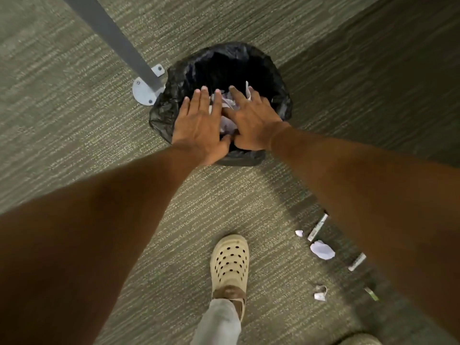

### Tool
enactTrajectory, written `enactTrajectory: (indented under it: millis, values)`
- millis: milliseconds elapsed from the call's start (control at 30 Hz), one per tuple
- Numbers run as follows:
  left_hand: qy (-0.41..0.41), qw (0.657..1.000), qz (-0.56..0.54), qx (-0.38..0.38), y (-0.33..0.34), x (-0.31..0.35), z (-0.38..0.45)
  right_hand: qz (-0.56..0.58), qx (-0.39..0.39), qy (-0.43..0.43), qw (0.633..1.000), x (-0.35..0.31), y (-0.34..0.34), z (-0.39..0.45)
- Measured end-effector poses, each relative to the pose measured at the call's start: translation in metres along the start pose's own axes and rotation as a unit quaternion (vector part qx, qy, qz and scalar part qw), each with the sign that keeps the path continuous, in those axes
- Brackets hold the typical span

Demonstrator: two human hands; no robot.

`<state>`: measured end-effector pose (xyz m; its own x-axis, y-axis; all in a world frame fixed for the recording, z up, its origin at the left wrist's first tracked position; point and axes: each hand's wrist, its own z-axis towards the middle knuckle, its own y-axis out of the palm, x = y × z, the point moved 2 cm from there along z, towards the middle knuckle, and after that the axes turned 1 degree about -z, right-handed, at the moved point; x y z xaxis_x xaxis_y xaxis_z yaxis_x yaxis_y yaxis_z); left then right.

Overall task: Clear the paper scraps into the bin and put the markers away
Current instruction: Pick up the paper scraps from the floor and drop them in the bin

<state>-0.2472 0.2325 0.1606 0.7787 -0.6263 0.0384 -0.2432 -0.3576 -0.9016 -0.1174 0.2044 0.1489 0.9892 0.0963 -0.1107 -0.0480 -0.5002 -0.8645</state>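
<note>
Left hand [199,125] and right hand [254,120], fingers spread, palms down, cup crumpled paper scraps [227,120] over the black-lined bin [174,95]. Part them well inside the rim, so nothing falls on the carpet [74,108]

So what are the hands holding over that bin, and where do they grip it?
Both hands, left and right, lie flat and spread over loose paper scraps above the bin; whether they grip any cannot be told.
</note>
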Motion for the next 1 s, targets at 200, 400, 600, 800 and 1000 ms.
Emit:
enactTrajectory:
  millis: [200, 400, 600, 800, 1000]
  values:
    - [0.039, 0.994, -0.060, 0.086, -0.020, 0.032, -0.016, 0.050, 0.086, -0.024, 0.995, 0.008, -0.010, -0.050]
    - [0.139, 0.985, -0.081, 0.067, 0.010, 0.116, -0.066, 0.072, 0.109, 0.056, 0.990, 0.029, 0.046, -0.162]
    - [0.189, 0.976, -0.064, -0.083, 0.097, 0.197, -0.132, 0.116, -0.015, 0.181, 0.976, 0.027, 0.176, -0.285]
    - [0.223, 0.958, 0.011, -0.180, 0.181, 0.238, -0.158, 0.179, -0.089, 0.273, 0.941, 0.012, 0.293, -0.360]
    - [0.216, 0.953, 0.045, -0.206, 0.236, 0.282, -0.135, 0.225, -0.024, 0.304, 0.925, 0.019, 0.347, -0.343]
